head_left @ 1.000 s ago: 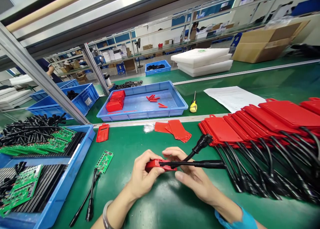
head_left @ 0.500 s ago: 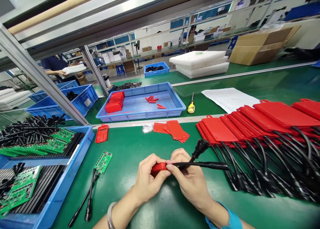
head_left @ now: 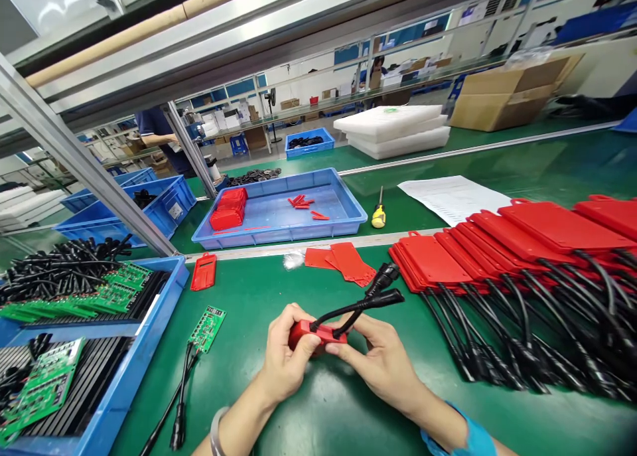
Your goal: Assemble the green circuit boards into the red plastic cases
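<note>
Between my hands is a red plastic case with two black cables coming out of its end, their connectors pointing up and right. My left hand is closed around the case's left side, thumb on its near edge. My right hand pinches its right side below the cables. A green circuit board with two black cable leads lies on the bench to the left. Behind it rests an open red case half. Red flat panels lie beyond my hands.
On the right, many red cases with black cables lie in an overlapping row. A blue tray holds red parts; a yellow screwdriver and paper lie beside it. At left, a blue bin holds circuit boards. A person stands behind.
The red case has turned so its cable end shows, and the cables now point up instead of right. My right hand has shifted from the cable base to the case's side.
</note>
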`<act>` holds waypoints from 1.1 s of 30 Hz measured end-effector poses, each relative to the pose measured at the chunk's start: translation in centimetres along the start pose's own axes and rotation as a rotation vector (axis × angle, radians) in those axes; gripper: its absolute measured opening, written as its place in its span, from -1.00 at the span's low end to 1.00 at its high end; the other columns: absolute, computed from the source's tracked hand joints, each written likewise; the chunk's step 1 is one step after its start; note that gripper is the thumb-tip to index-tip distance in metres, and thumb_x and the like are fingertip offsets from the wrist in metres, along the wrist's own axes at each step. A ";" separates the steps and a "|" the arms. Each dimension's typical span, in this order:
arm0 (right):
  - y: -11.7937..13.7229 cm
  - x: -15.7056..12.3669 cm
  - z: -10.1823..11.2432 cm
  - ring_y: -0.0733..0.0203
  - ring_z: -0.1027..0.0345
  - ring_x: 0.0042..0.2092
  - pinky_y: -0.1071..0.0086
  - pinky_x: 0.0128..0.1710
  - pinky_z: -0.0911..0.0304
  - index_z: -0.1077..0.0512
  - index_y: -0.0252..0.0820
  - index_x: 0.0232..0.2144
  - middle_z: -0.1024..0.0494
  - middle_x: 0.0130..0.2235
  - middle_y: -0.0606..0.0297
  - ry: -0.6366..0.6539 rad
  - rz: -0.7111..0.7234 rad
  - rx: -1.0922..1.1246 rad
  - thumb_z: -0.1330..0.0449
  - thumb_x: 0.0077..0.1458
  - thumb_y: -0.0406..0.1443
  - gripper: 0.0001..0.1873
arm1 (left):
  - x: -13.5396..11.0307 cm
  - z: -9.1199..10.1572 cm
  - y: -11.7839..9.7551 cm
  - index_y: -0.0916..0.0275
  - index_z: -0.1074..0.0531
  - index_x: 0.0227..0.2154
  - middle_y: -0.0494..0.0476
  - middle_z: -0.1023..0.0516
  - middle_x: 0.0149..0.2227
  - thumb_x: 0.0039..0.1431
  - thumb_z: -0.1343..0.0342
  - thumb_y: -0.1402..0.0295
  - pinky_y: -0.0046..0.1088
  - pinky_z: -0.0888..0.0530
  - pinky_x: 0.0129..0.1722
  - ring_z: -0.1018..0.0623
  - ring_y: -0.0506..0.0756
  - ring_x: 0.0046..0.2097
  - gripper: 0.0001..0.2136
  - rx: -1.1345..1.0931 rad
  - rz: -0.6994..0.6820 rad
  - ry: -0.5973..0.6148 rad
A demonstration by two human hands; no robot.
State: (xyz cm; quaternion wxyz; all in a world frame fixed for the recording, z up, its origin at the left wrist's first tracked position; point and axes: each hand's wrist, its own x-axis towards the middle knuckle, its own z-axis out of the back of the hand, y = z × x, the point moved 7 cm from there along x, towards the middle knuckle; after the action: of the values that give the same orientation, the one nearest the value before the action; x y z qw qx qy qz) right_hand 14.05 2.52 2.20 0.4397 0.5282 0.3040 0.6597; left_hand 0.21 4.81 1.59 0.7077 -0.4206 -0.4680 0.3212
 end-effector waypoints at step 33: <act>-3.2 0.0 -1.9 0.05 -0.41 -0.22 0.25 -0.18 -0.35 -0.46 -0.19 -0.08 -0.56 -0.25 0.24 0.343 -0.257 0.133 -0.02 0.21 -0.11 -0.62 | 1.4 0.8 4.1 0.32 -0.46 -0.27 0.23 -0.59 -0.30 0.02 -0.19 0.18 -0.35 -0.41 -0.18 -0.55 0.15 -0.24 -0.69 -0.481 0.430 -0.026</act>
State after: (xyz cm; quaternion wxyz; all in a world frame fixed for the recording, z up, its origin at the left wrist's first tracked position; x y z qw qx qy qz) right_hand 13.00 4.03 -1.02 0.4261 0.3930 0.4820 0.6570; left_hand -0.34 8.03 -1.35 0.4981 -0.6609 -0.4397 0.3489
